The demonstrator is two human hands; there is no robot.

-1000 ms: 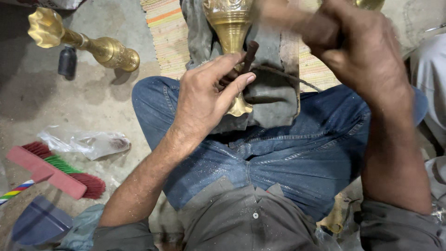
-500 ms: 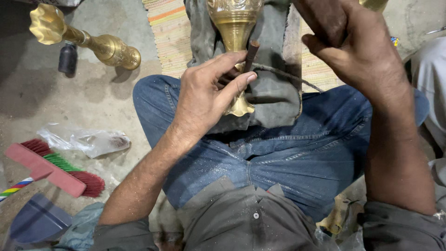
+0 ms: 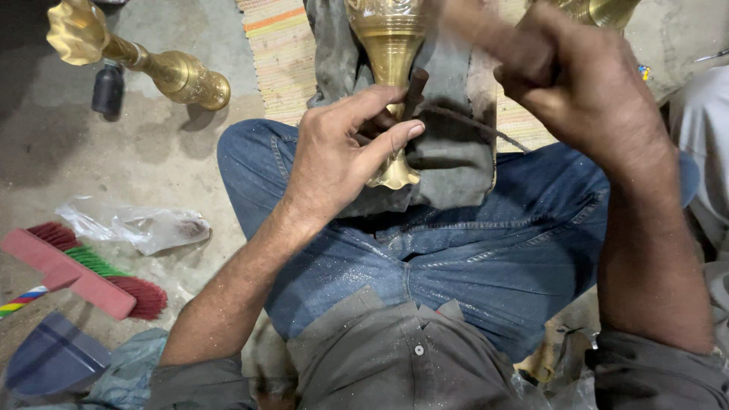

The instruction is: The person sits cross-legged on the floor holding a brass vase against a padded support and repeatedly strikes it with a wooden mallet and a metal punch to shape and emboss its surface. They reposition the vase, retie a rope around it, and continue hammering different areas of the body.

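Head view: the left hand [image 3: 342, 163] pinches a short dark punch [image 3: 413, 91] between thumb and fingers, its tip set against the narrow stem of a brass vase [image 3: 389, 68] that lies on a grey cloth [image 3: 456, 152] across the person's lap. The right hand [image 3: 585, 91] is closed in a fist around a blurred handle [image 3: 474, 30], raised just above and to the right of the punch; what head it carries cannot be told. This looks like chasing or marking the brass, with the striking step in hand. The next blow calls for the punch to be held steady on the curved stem and the strike to land square on its top, clear of the left thumb beside it.

Around: a second brass piece [image 3: 144, 61] lies on the concrete floor [image 3: 152, 167] at upper left, a small dark bottle [image 3: 108, 87] just beside it. A clear plastic bag [image 3: 137, 226], a red and green brush [image 3: 83, 269] and a dark dustpan [image 3: 53, 357] lie at lower left, well apart from the work. A woven mat [image 3: 277, 53] lies under the cloth. Nothing stands between the hands.
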